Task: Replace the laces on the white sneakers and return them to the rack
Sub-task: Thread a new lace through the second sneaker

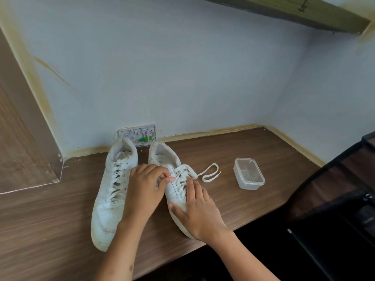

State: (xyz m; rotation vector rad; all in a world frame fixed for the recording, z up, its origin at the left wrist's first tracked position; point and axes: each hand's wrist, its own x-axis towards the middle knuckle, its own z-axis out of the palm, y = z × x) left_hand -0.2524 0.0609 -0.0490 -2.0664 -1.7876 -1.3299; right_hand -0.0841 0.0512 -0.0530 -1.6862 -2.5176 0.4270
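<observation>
Two white sneakers stand side by side on the wooden tabletop, toes toward the person and heels toward the pale wall. The left sneaker is laced up its front and no hand touches it; the left forearm crosses in front of its toe-side edge. The right sneaker sits just beside it, with its toe reaching the near edge of the tabletop. The left hand lies over the inner side of this sneaker, its fingers curled and its fingertips pinching at the tongue or a lace near the upper eyelets; which of the two it grips cannot be told. The right hand rests on the sneaker's outer side, fingers fairly straight and laid along the lace rows, thumb pressed against the toe area. A loose end of white lace trails from the upper eyelets and lies in a loop on the tabletop to the right. Beyond the loop, well apart from the sneakers, stands a small clear plastic container. A white wall socket plate sits behind the heels.
</observation>
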